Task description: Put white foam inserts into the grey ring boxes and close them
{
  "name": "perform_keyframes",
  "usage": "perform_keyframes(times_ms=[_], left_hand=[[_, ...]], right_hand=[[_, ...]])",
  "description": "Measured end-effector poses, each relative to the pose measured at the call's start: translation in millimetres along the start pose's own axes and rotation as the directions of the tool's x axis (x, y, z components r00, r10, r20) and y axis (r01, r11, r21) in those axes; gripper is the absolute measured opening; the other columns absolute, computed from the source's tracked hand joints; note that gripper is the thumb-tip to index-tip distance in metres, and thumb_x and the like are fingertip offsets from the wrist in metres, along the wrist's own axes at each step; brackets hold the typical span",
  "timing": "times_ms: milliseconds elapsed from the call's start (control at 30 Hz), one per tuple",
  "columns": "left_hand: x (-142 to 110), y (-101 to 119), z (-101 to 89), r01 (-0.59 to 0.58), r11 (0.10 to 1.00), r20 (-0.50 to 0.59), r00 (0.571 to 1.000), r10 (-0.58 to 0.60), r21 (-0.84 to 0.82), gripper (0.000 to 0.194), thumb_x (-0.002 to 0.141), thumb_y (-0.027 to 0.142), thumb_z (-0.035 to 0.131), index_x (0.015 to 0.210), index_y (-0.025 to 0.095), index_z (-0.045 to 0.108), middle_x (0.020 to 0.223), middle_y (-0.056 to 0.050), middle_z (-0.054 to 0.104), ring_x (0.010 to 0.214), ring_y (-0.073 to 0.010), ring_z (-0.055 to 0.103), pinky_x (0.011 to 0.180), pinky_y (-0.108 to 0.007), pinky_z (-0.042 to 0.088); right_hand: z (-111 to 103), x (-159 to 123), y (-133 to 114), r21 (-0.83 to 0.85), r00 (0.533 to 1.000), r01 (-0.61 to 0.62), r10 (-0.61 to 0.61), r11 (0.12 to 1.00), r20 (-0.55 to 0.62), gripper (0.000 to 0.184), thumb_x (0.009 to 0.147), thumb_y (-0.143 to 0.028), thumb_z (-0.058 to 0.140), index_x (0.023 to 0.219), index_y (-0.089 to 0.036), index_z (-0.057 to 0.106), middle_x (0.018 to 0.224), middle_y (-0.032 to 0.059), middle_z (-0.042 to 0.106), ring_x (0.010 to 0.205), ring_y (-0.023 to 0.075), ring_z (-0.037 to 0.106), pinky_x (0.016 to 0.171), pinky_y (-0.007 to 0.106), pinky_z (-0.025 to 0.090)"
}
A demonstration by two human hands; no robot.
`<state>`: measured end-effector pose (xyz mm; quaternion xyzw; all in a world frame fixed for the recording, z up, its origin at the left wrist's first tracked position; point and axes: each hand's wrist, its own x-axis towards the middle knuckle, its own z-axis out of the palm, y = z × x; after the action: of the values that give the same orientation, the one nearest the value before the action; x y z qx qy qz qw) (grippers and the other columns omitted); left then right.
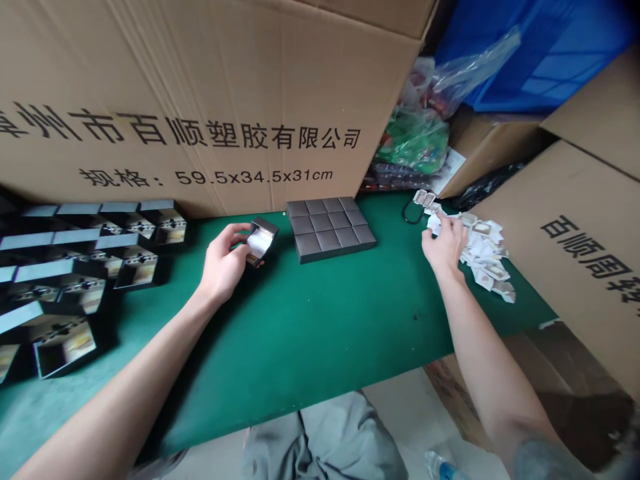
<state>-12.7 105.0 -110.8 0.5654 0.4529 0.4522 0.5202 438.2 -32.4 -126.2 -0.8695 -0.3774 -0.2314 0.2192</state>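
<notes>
Over the green tabletop, my left hand (pixel 225 260) is closed around a small dark hinged box (pixel 263 239). Its lid stands up and a pale lining shows inside. At the right, my right hand (pixel 445 241) reaches into a pile of small white folded pieces (pixel 485 257), fingers bent down among them. A white piece (pixel 434 223) shows by its fingertips, but whether the fingers grip it is unclear. Between the hands lies a block of dark closed boxes (pixel 333 227), set edge to edge in rows.
Rows of opened dark boxes (pixel 75 287) fill the table's left side. A large printed carton (pixel 200 87) stands along the back, another carton (pixel 565 253) at the right. Plastic bags (pixel 415 133) and a blue bin (pixel 540 53) sit behind. A black loop (pixel 411 212) lies beside the white pile.
</notes>
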Motion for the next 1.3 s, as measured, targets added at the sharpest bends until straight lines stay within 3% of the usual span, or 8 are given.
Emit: perform_keyframes(times_ms=[133, 367, 567, 800, 1000, 1167, 1300], left_hand=[[0, 1, -0.8, 0.022, 1.0, 0.014, 1.0, -0.022, 0.014, 0.043, 0.065, 0.021, 0.062, 0.107, 0.021, 0.068, 0.089, -0.002, 0.075, 0.056, -0.0179, 0.069, 0.054, -0.029, 0.057], [-2, 5, -1.5, 0.047, 0.999, 0.014, 0.999, -0.047, 0.027, 0.04, 0.066, 0.024, 0.064, 0.106, 0.02, 0.068, 0.087, -0.001, 0.073, 0.056, -0.0182, 0.069, 0.054, -0.028, 0.055], [-2, 7, -1.7, 0.069, 0.997, 0.011, 0.998, -0.069, 0.024, 0.04, 0.067, 0.025, 0.065, 0.107, 0.02, 0.067, 0.086, -0.001, 0.074, 0.056, -0.0185, 0.069, 0.056, -0.03, 0.056], [-5, 11, 0.4, 0.088, 0.996, 0.003, 0.996, -0.089, 0.034, 0.04, 0.067, 0.025, 0.065, 0.107, 0.018, 0.066, 0.086, -0.001, 0.073, 0.056, -0.0183, 0.069, 0.056, -0.029, 0.055], [-5, 8, -1.8, 0.093, 0.995, 0.007, 0.996, -0.093, 0.046, 0.041, 0.069, 0.026, 0.065, 0.11, 0.018, 0.066, 0.09, -0.002, 0.073, 0.058, -0.0185, 0.07, 0.057, -0.03, 0.055], [-3, 4, -4.8, 0.085, 0.995, 0.015, 0.996, -0.086, 0.058, 0.041, 0.072, 0.027, 0.064, 0.112, 0.019, 0.066, 0.094, -0.003, 0.073, 0.06, -0.0189, 0.071, 0.06, -0.032, 0.057], [-3, 3, -5.2, 0.072, 0.995, 0.026, 0.997, -0.073, 0.063, 0.041, 0.073, 0.026, 0.064, 0.113, 0.019, 0.066, 0.093, -0.002, 0.072, 0.061, -0.0187, 0.071, 0.061, -0.031, 0.057]], right_hand=[[15, 21, 1, -0.025, 0.998, 0.003, -0.001, 1.0, 0.057, 0.055, 0.092, -0.029, 0.051, 0.144, -0.012, 0.06, 0.149, 0.025, 0.052, 0.134, 0.0382, 0.048, 0.109, 0.057, 0.04], [27, 79, -15, -0.032, 0.983, -0.041, 0.046, 0.999, 0.178, 0.062, 0.094, -0.026, 0.053, 0.155, -0.013, 0.051, 0.152, 0.0253, 0.049, 0.128, 0.034, 0.048, 0.103, 0.049, 0.039], [29, 111, -14, -0.067, 0.951, -0.051, 0.069, 0.996, 0.301, 0.062, 0.097, -0.025, 0.055, 0.156, -0.01, 0.051, 0.141, 0.0297, 0.058, 0.118, 0.0302, 0.054, 0.089, 0.044, 0.034], [37, 116, -10, -0.066, 0.942, -0.071, 0.088, 0.995, 0.323, 0.057, 0.094, -0.02, 0.063, 0.15, -0.012, 0.057, 0.138, 0.0275, 0.062, 0.112, 0.0261, 0.062, 0.086, 0.041, 0.036], [42, 117, -13, -0.034, 0.954, -0.071, 0.077, 0.997, 0.291, 0.054, 0.088, -0.017, 0.066, 0.141, -0.01, 0.062, 0.119, 0.0195, 0.069, 0.109, 0.0274, 0.063, 0.094, 0.04, 0.043], [42, 114, -17, 0.047, 0.972, -0.052, 0.04, 0.998, 0.232, 0.029, 0.084, -0.02, 0.066, 0.111, -0.015, 0.073, 0.11, 0.0121, 0.068, 0.101, 0.0268, 0.066, 0.1, 0.042, 0.049], [35, 108, -21, 0.123, 0.977, -0.043, 0.016, 0.991, 0.212, 0.012, 0.08, -0.021, 0.066, 0.088, -0.018, 0.073, 0.111, 0.0104, 0.069, 0.092, 0.0233, 0.069, 0.098, 0.04, 0.053]])
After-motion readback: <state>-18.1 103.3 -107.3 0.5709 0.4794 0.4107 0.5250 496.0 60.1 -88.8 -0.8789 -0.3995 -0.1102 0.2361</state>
